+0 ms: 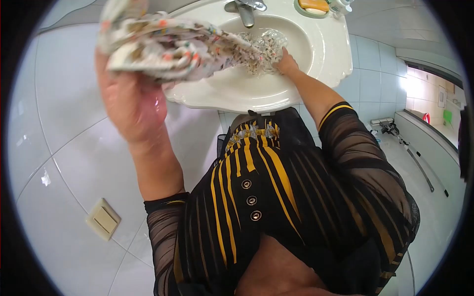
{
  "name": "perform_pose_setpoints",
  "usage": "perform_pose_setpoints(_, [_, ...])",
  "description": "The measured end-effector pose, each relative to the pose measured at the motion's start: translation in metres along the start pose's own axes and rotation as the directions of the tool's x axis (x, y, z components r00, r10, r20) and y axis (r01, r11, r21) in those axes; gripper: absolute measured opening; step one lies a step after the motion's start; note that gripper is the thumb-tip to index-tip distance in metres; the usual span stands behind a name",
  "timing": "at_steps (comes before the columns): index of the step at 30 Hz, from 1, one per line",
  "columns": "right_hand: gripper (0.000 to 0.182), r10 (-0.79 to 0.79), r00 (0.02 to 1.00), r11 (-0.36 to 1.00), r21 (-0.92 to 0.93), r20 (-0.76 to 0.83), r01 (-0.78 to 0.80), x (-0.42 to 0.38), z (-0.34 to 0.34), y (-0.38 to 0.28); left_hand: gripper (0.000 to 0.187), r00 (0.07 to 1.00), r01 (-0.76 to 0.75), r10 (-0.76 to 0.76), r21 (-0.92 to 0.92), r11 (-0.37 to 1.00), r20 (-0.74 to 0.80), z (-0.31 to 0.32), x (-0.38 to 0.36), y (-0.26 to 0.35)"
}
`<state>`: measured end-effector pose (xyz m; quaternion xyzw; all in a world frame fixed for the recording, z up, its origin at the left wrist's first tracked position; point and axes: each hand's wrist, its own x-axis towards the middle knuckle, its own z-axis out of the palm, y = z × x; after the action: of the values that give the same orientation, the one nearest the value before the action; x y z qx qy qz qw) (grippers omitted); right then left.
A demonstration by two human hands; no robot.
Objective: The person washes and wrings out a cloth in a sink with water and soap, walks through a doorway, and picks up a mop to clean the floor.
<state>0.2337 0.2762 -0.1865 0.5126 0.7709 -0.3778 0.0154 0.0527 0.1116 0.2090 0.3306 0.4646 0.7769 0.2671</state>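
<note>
A wet, twisted white cloth (pixel 192 52) with a small orange, green and brown print stretches between my two hands. My left hand (pixel 133 98) is raised close to the camera at the left, closed around the cloth's bulky upper end, its fingers partly hidden by the folds. Down in the white washbasin (pixel 237 93), my right hand (pixel 286 63) grips the lower end, which looks glossy and partly see-through. Some of its fingers are hidden by the bunched fabric. Above the bowl stands a metal faucet (pixel 246 12).
A soap dish (pixel 311 11) with orange and pale bars stands at the basin's back right corner, beside small bottles (pixel 340 7). A light switch (pixel 103 219) is on the tiled wall at left. Long-handled cleaning tools (pixel 410 148) lean at right, near a doorway.
</note>
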Motion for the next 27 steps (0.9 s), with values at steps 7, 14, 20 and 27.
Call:
perform_pose_setpoints(7, [0.032,-0.107,0.942,0.976,0.212,0.318,0.040,-0.004,-0.048,-0.018,0.041,0.909,0.379,-0.326,0.189,0.906,-0.259,-0.045,-0.037,-0.099])
perform_pose_setpoints(14, [0.022,-0.638,0.766,0.654,0.469,-0.079,0.593,-0.073,-0.182,-0.142,0.041,0.886,0.406,-0.357,0.126,0.905,-0.295,-0.050,-0.042,-0.116])
perform_pose_setpoints(20, [0.013,-0.777,0.589,0.264,0.734,-0.222,0.626,-0.112,-0.249,-0.221,0.042,0.961,0.224,-0.207,0.080,0.971,-0.186,-0.015,-0.014,-0.080])
perform_pose_setpoints(27, [0.028,-0.801,0.479,0.101,0.708,-0.359,0.699,-0.107,-0.250,-0.230,0.040,0.995,0.068,-0.064,0.049,0.997,-0.075,-0.001,-0.003,-0.051])
